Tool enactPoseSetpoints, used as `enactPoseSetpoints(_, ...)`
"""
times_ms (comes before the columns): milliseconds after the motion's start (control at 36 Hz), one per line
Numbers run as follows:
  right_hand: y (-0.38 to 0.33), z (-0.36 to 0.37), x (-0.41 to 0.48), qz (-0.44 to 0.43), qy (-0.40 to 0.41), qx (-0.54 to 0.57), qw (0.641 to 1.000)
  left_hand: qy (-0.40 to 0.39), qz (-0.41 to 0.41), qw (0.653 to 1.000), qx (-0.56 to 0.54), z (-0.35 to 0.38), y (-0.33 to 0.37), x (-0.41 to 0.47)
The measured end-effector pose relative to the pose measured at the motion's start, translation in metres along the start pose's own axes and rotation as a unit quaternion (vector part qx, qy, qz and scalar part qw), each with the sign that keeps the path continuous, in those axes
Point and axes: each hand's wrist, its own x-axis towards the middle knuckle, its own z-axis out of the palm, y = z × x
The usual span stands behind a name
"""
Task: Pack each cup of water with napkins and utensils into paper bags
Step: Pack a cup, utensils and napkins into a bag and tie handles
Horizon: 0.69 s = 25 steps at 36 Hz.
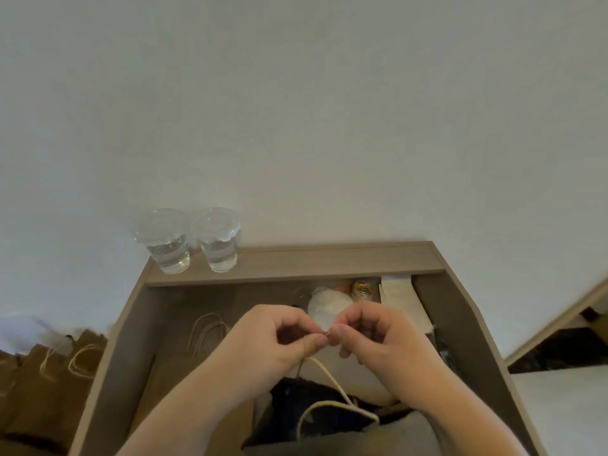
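Note:
My left hand and my right hand meet fingertip to fingertip above an open brown paper bag. Both pinch the same small spot, where the bag's pale cord handle rises to my fingers. The bag's inside is dark and its contents are hidden. Two lidded clear cups of water stand side by side on the raised back ledge at the left. White napkins lie at the back right of the desk. Utensils cannot be made out.
Flat brown bags with cord handles lie on the wooden desk left of my hands. A clear plastic lid or cup and small colourful packets sit behind them. Several standing brown bags are at the far left.

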Motion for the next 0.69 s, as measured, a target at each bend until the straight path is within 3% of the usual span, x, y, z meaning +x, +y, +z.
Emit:
enactPoseSetpoints(583,0.008,0.005,-0.019,-0.051,0.039,-0.006,0.998,-0.069,-0.021,0.997,-0.007,0.002,0.012,-0.010)
enactPoseSetpoints(694,0.007,0.004,-0.019,-0.055,0.032,-0.015,0.998,-0.055,-0.016,0.997,-0.051,0.001,0.012,-0.009)
